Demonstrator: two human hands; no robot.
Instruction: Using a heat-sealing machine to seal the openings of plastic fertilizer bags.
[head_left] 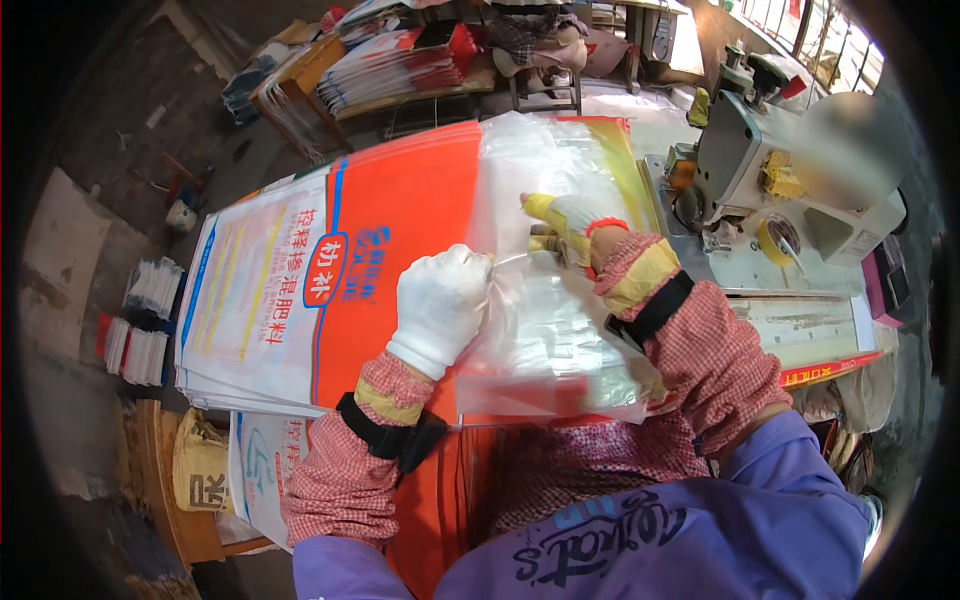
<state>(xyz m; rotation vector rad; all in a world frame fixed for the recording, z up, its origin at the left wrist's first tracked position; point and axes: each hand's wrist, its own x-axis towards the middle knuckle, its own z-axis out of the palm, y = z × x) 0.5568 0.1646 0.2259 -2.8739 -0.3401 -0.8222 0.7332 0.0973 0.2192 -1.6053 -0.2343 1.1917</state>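
A stack of printed woven sacks (410, 200), red, white and blue, lies flat in front of me. Over its right part spreads a sheet of clear plastic film (560, 350), wrinkled and shiny. My left hand (440, 305), in a white glove, is closed in a fist at the film's left edge; folds run from it, and the fingertips are partly hidden. Above the film, a little farther right, is my right hand (580, 225), in a white glove with yellow fingers. Its fingers point left and stand apart, with nothing visible between them.
A sewing machine (735, 150) stands on the right of the worktable, beside a roll of yellow tape (780, 240). More sacks are piled on a far bench (400, 70). Folded bundles (140, 345) lie at the left, and a stool (545, 85) stands at the back.
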